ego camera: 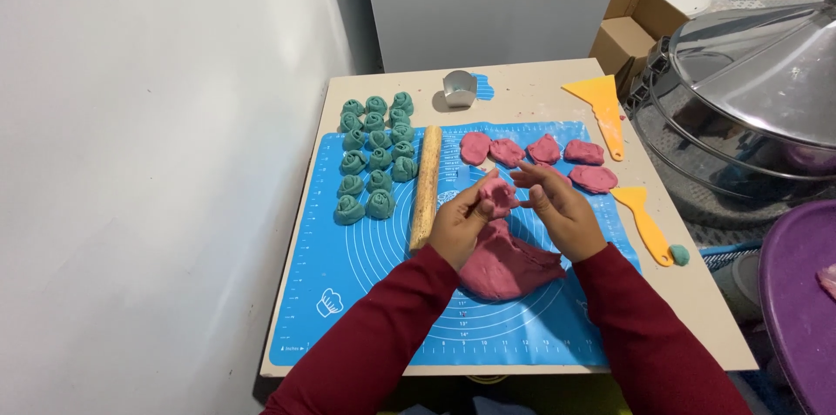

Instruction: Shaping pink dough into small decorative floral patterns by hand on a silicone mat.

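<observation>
My left hand (457, 225) and my right hand (557, 210) meet over a blue silicone mat (366, 258), both pinching a small rolled piece of pink dough (498, 195). Under my hands lies a big lump of pink dough (509, 265). Several flattened pink dough pieces (544, 151) sit in a row just beyond my fingers. A wooden rolling pin (426, 184) lies lengthwise left of my left hand. Several teal dough rosettes (374, 154) are grouped at the mat's left.
Two yellow scrapers (601, 110) (646, 223) lie right of the mat, with a teal dough bit (679, 254) beside the nearer one. A metal cutter (458, 88) stands at the table's back. A steel steamer lid (749, 93) and purple basin (797, 293) are at right.
</observation>
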